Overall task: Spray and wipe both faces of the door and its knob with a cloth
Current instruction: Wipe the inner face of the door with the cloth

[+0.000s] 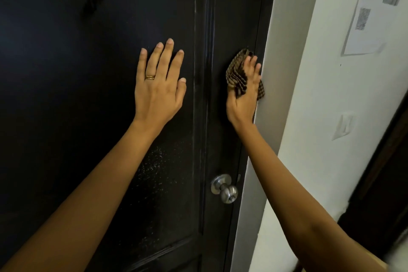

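The left hand lies flat on the dark door, fingers straight and spread, likely to brace the door against swinging. Further right, the right hand presses the bunched cloth to the door's outer edge, fingers nearly straight and together. The knob below is untouched.

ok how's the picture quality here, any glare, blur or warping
Head view: dim light leaves the black door nearly featureless, bar a faint sheen. The metal knob catches highlights. The wide lens bows the door edge and the white wall. The bottom right corner is smeared by blur. The paper sheet on the wall is too soft to read.
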